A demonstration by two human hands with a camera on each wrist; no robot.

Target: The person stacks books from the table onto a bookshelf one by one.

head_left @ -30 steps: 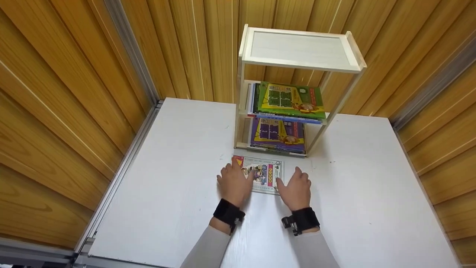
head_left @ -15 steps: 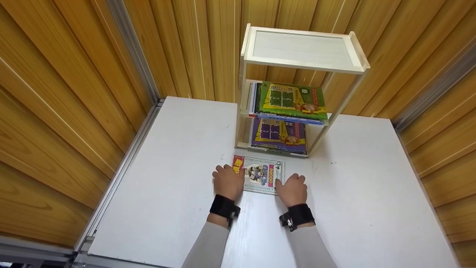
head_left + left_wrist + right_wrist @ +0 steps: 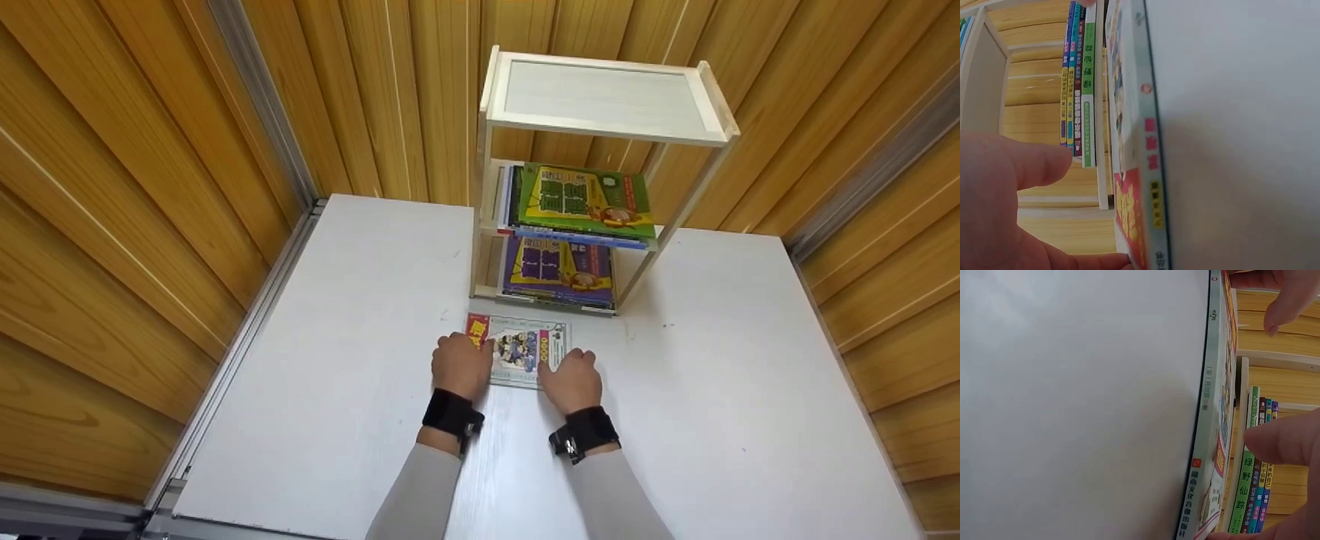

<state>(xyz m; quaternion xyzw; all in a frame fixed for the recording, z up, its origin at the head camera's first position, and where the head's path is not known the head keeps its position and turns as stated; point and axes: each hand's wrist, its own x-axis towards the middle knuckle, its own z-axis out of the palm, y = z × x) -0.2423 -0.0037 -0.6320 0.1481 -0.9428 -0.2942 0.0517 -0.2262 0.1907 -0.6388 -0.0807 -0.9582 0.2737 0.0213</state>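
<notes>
A thin paperback book (image 3: pixel 517 349) with a pale cover and a red corner lies flat on the white table, right before the shelf's foot. My left hand (image 3: pixel 461 367) is at its left end. In the left wrist view the thumb (image 3: pixel 1044 163) stands raised over the cover, while a finger (image 3: pixel 1100 261) reaches the book's edge. My right hand (image 3: pixel 574 382) overlaps the right end. Seen from the right wrist, that thumb (image 3: pixel 1275 439) hovers above the cover, with the fingers low at the far edge. The spine (image 3: pixel 1199 433) faces me.
Behind the book stands a pale wooden shelf (image 3: pixel 611 131). Its middle level carries a stack of books with a green one (image 3: pixel 589 199) on top; a purple book (image 3: pixel 559 266) tops the lower stack. Wood-panelled walls (image 3: pixel 112 187) enclose the table (image 3: pixel 360 300).
My left hand has drawn back from over the cover to the book's left end. My right hand has shifted left over the right end. The book lies where it was.
</notes>
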